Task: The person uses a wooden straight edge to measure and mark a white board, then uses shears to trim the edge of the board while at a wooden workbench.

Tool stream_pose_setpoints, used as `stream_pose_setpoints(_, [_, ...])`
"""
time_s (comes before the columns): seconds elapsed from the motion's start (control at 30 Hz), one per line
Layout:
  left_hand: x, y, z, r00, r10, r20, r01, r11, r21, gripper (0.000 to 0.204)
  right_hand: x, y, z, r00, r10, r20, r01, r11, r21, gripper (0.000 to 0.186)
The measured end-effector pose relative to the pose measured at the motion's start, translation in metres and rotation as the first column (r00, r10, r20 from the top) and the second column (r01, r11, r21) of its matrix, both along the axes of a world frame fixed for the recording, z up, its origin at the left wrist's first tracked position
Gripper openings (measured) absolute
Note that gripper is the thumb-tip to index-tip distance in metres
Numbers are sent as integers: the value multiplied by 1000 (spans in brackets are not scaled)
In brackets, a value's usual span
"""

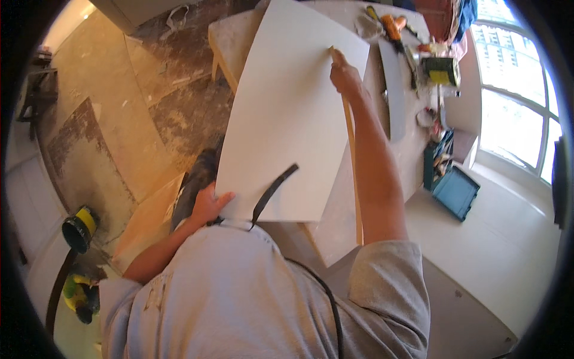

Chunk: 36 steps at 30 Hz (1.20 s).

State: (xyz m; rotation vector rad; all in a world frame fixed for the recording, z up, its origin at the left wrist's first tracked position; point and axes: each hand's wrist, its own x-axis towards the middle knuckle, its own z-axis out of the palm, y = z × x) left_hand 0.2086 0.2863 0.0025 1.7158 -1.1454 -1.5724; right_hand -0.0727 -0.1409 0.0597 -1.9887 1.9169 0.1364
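A large white board [287, 113] lies in front of me, its near end close to my waist. At its near left edge, my left hand [210, 206] grips it with the thumb on top; the other fingers are partly hidden. Over the far right part of the board, my right hand [345, 73] is closed round a thin wooden strip [351, 140]. A short end of the strip pokes out past the fingers, and the rest runs back beside my forearm. A black strap [275, 190] hangs over the board's near end.
Under the board stands a worktable [412, 158]. It carries an orange-handled tool [393, 27], a long grey blade-like piece [393, 90] and a dark tin [440, 70]. An open teal toolbox [455, 191] sits right, by the window. A black bucket [81, 229] is at left.
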Motion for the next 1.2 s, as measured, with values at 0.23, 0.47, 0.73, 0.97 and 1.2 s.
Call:
stream_pose_setpoints(0.23, [-8,9,0,986,90,-138,-102,991,-81,56,-16,366,25,1000,23,-5,-22,991,133,67])
stream_pose_setpoints(0.47, [-8,7,2,975,129,-179,-139,989,-43,58,0,454,64,997,-76,4,72,957,281,67])
stream_pose_setpoints(0.73, [0,3,15,993,89,-73,-87,996,25,55,-16,155,-1,983,174,-58,-176,984,-27,61])
stream_pose_setpoints(0.97, [5,3,-17,999,2,-34,-1,1000,27,65,28,-71,22,998,-26,62,21,997,81,51])
stream_pose_setpoints(1.2, [0,6,-9,999,22,-47,-25,998,-63,57,0,36,-18,984,156,-87,-165,981,-100,60])
